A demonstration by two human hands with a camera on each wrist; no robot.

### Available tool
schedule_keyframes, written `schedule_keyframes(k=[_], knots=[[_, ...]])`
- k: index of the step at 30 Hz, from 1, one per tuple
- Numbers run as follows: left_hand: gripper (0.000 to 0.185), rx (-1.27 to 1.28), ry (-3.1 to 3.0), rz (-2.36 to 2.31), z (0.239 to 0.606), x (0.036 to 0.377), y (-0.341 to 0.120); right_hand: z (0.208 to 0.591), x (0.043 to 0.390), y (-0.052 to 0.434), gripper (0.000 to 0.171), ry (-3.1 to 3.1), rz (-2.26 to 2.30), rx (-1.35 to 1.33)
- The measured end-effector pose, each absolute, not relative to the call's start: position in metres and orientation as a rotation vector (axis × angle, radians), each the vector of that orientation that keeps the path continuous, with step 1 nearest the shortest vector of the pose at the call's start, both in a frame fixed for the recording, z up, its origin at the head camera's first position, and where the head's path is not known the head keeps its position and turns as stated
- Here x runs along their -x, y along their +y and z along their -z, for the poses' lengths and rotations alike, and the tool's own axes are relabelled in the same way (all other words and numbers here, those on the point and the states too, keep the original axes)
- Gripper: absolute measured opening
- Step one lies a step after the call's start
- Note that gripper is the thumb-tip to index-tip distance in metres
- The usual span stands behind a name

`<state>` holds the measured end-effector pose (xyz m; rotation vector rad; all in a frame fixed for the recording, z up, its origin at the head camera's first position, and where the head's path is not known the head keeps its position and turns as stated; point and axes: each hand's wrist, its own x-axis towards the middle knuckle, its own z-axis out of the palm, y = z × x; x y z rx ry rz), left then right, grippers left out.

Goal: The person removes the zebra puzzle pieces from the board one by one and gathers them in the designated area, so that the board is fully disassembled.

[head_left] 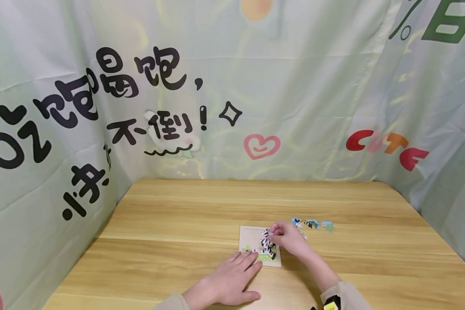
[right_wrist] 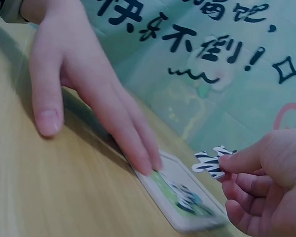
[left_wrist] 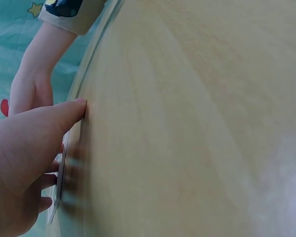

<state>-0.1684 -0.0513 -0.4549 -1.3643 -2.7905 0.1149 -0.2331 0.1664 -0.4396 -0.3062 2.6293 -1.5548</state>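
A thin puzzle board [head_left: 249,236] with a raised pale border lies on the table. Along its near edge, fitted pieces [head_left: 270,255] show green grass and zebra legs. My left hand [head_left: 234,276] lies flat, fingertips on the board's near left part and thumb spread out on the table. Between thumb and forefinger, my right hand [head_left: 289,239] pinches a black-and-white striped jigsaw piece [right_wrist: 208,165]. In the right wrist view that piece is held above the board's far part. The left wrist view shows the left thumb [left_wrist: 71,114] and mostly table.
Several loose jigsaw pieces [head_left: 312,224] with blue, green and striped prints lie beyond the right hand, right of the board. The wooden table [head_left: 170,215] meets a printed cloth backdrop [head_left: 306,107] on its far side and both flanks.
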Motion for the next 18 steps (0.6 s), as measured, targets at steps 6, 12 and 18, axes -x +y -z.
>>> schedule_keyframes(k=[6, 12, 18], knots=[[0.073, 1.364, -2.781, -0.116, 0.455, 0.168, -0.052, 0.437, 0.231, 0.204, 0.017, 2.589, 1.581, 0.27], [0.072, 1.359, -2.784, -0.115, 0.455, 0.167, -0.051, 0.433, 0.23, 0.243, 0.018, 2.601, 1.58, 0.184], [0.072, 1.359, -2.782, -0.11, 0.455, 0.168, -0.052, 0.432, 0.23, 0.271, 0.019, 2.638, 1.52, 0.09]])
